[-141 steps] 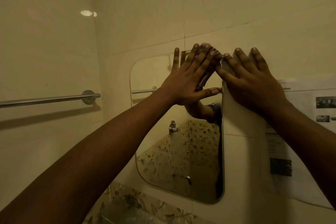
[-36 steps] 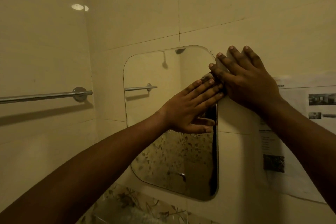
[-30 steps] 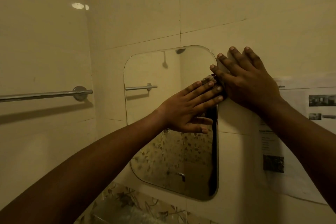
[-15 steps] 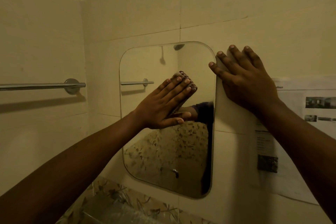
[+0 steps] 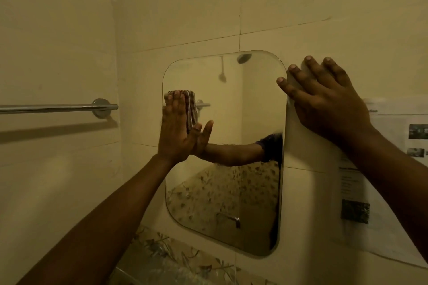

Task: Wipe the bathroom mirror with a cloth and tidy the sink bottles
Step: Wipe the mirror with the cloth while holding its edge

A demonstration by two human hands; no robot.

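Starting at the left of the frame, we see a round chrome towel bar [image 5: 58, 107] fixed to the cream tiled wall [image 5: 301, 6]. At centre left, our left hand [image 5: 177, 127] presses a folded striped cloth [image 5: 191, 108] against the left edge of the rounded, frameless rectangular mirror [image 5: 231, 169], fingers straight and pointing up. At upper right, our right hand [image 5: 324, 104] lies flat with fingers spread, holding nothing, over the mirror's top right corner and the wall. A printed paper notice [image 5: 393, 169] hangs at far right.

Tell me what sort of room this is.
Most likely a bathroom: glossy tiled walls, a towel rail on the left wall, and a wall mirror that reflects a shower head.
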